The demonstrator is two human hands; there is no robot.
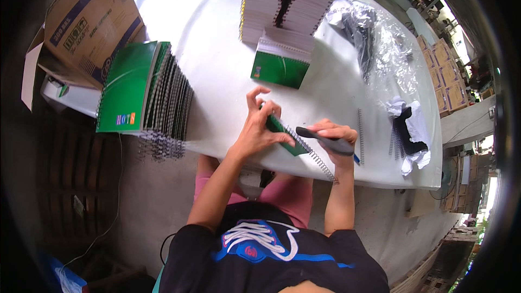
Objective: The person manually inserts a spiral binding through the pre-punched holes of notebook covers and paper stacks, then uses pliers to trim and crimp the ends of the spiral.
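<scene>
My left hand (pixel 261 127) grips a small green notebook (pixel 288 144) near the front edge of the table, its thumb laid across the cover. Along the notebook's edge runs a loose metal spiral coil (pixel 322 166), whose free end sticks out past the notebook toward my right forearm. My right hand (pixel 335 134) is closed around a long black tool (pixel 337 145); its rounded end lies right by the coil and the notebook. The fingers partly cover the tool, so its exact kind does not show.
Green spiral notebooks (pixel 126 89) stand in a tall stack at the left beside an open cardboard box (pixel 89 27). Ahead are a smaller green notebook pile (pixel 279 69) and thick bound paper stacks (pixel 266 0). Clear plastic wrap (pixel 393 49) and loose coils (pixel 361 135) lie to the right.
</scene>
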